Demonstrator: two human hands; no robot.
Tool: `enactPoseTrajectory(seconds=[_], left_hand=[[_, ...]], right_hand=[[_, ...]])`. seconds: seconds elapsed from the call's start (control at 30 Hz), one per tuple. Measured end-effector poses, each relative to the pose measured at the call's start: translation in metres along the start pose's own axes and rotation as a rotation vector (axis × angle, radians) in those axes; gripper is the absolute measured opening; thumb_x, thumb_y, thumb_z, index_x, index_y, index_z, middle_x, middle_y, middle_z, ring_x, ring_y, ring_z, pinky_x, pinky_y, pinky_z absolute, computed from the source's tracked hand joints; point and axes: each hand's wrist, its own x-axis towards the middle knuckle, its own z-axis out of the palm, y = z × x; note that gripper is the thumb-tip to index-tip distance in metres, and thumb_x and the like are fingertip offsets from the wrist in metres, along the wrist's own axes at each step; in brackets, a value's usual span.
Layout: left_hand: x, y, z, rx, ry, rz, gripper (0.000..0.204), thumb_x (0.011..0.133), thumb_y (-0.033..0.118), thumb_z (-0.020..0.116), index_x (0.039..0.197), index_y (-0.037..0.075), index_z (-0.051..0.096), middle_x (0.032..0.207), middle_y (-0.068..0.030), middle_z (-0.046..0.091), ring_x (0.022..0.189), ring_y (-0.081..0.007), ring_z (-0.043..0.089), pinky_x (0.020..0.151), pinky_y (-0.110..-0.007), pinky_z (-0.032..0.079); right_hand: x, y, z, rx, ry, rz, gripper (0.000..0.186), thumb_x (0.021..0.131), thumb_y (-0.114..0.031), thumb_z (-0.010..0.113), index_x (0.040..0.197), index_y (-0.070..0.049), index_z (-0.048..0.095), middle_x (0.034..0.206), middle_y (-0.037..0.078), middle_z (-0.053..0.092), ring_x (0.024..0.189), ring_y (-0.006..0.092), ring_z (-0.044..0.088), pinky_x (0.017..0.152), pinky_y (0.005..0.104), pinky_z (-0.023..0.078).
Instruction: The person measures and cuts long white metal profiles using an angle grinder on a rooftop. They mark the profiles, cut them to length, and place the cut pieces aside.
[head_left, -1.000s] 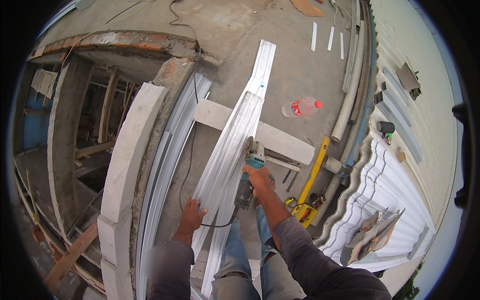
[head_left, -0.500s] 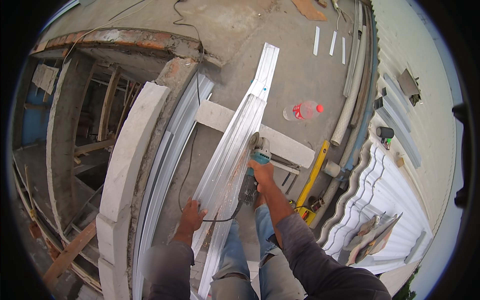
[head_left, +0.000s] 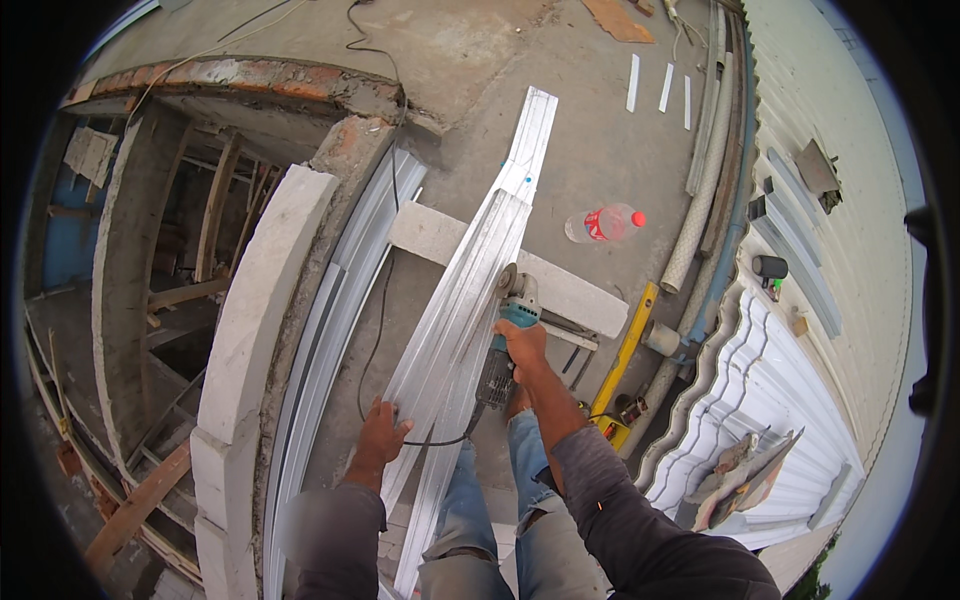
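Note:
My right hand [head_left: 524,345] is wrapped round the body of a teal and grey angle grinder [head_left: 518,312]. The grinder's disc [head_left: 507,278] is at the right edge of a long silvery metal profile [head_left: 455,300]. With my left hand [head_left: 380,436] I grip the profile's near left edge, fingers on the metal and thumb apart. A second metal strip [head_left: 432,510] runs beneath it toward my legs. The far part of the profile lies across a pale block [head_left: 570,290]. The grinder's black cord [head_left: 440,441] passes between my hands.
More metal profiles [head_left: 335,270] lie along the low block wall [head_left: 262,290] at left, with an open framed drop beyond. At right are a plastic bottle [head_left: 604,223], a yellow spirit level [head_left: 628,345], long pipes [head_left: 708,180] and corrugated sheets [head_left: 770,400].
The spray of orange sparks below the grinder is gone, apart from a small orange streak by my right sleeve. Both hands stay almost where they were.

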Motion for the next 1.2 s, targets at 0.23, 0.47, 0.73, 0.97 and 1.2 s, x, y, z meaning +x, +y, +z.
enactPoseTrajectory(seconds=[0.23, 0.47, 0.73, 0.97, 1.2], left_hand=[[0.000, 0.000, 0.000, -0.057, 0.010, -0.003, 0.054, 0.094, 0.032, 0.078, 0.129, -0.002, 0.056, 0.155, -0.0392, 0.042, 0.146, -0.0530, 0.042, 0.117, -0.054, 0.041], [-0.001, 0.000, 0.000, -0.041, 0.034, 0.021, 0.055, 0.093, 0.032, 0.079, 0.129, -0.002, 0.057, 0.153, -0.0383, 0.044, 0.145, -0.0523, 0.043, 0.117, -0.054, 0.042], [0.001, 0.003, -0.005, -0.089, -0.005, -0.006, 0.055, 0.093, 0.030, 0.080, 0.129, -0.004, 0.057, 0.152, -0.0386, 0.045, 0.144, -0.0524, 0.044, 0.116, -0.052, 0.043], [0.001, 0.007, -0.007, -0.072, -0.010, -0.030, 0.053, 0.093, 0.029, 0.080, 0.128, -0.004, 0.057, 0.154, -0.0383, 0.043, 0.145, -0.0519, 0.043, 0.118, -0.052, 0.041], [-0.001, 0.004, -0.006, -0.099, 0.007, -0.008, 0.053, 0.092, 0.027, 0.081, 0.126, -0.005, 0.057, 0.153, -0.0372, 0.044, 0.144, -0.0512, 0.044, 0.117, -0.052, 0.041]], right_hand=[[0.004, -0.004, 0.000, 0.046, -0.016, -0.005, 0.022, 0.074, -0.014, 0.083, 0.088, -0.002, 0.071, 0.084, 0.008, 0.068, 0.067, 0.0205, 0.065, 0.062, 0.0401, 0.054], [0.016, -0.006, 0.001, 0.053, 0.008, -0.012, 0.020, 0.075, -0.013, 0.082, 0.086, -0.002, 0.070, 0.082, 0.007, 0.068, 0.065, 0.0202, 0.064, 0.061, 0.0403, 0.053], [0.022, -0.009, 0.000, 0.031, 0.019, 0.015, 0.021, 0.075, -0.014, 0.083, 0.085, -0.001, 0.070, 0.082, 0.009, 0.069, 0.064, 0.0219, 0.066, 0.059, 0.0403, 0.053], [0.017, -0.008, 0.003, 0.002, 0.031, 0.050, 0.025, 0.072, -0.014, 0.085, 0.089, 0.000, 0.072, 0.084, 0.008, 0.070, 0.067, 0.0208, 0.065, 0.061, 0.0411, 0.053], [0.025, -0.006, 0.004, 0.087, 0.018, -0.023, 0.024, 0.073, -0.012, 0.084, 0.090, 0.001, 0.071, 0.084, 0.008, 0.069, 0.068, 0.0216, 0.066, 0.063, 0.0403, 0.055]])
